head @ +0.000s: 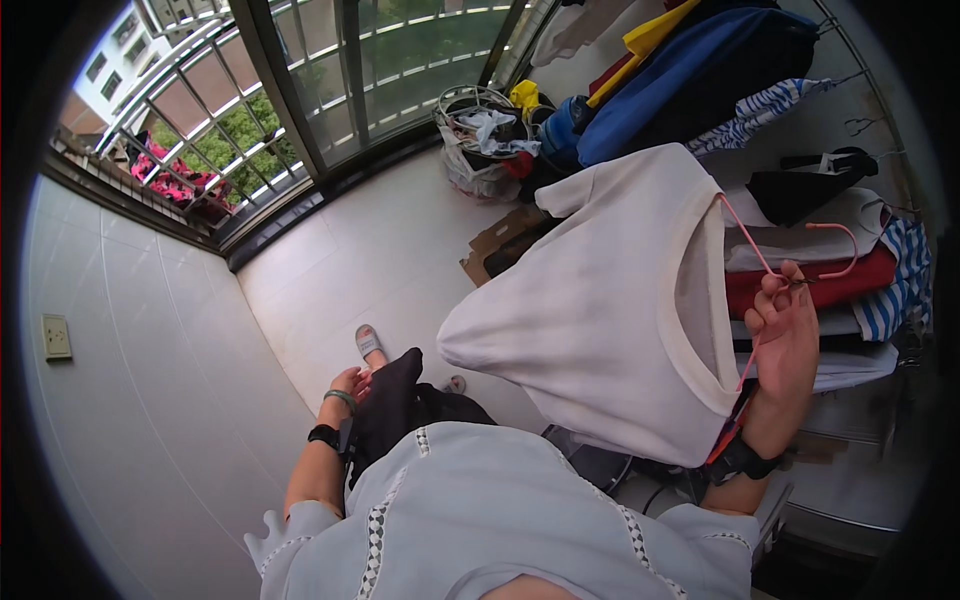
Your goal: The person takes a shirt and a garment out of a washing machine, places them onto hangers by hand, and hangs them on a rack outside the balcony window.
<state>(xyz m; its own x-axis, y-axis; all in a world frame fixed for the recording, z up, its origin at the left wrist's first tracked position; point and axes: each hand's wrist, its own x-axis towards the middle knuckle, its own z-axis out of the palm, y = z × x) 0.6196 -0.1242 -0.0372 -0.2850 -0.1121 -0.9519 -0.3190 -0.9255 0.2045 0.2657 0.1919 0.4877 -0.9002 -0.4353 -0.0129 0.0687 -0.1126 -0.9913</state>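
My right hand point(787, 322) is shut on a pink wire hanger point(750, 236), gripping it just below the hook. From the hanger hangs a white short-sleeved T-shirt point(592, 300), its wide neckline turned towards my hand. The shirt spreads across the middle of the view and hides part of the floor. At the lower left, my left hand point(352, 384) is held low beside my dark trousers point(386, 405), with loosely curled fingers and nothing in them.
Clothes hang from a rail point(870, 75) on the right, including a blue garment point(645, 97) and a red one point(817, 289). A wire basket point(476, 101), plastic bags and cardboard point(499, 240) stand on the tiled floor point(322, 262). A barred window point(217, 112) is ahead left.
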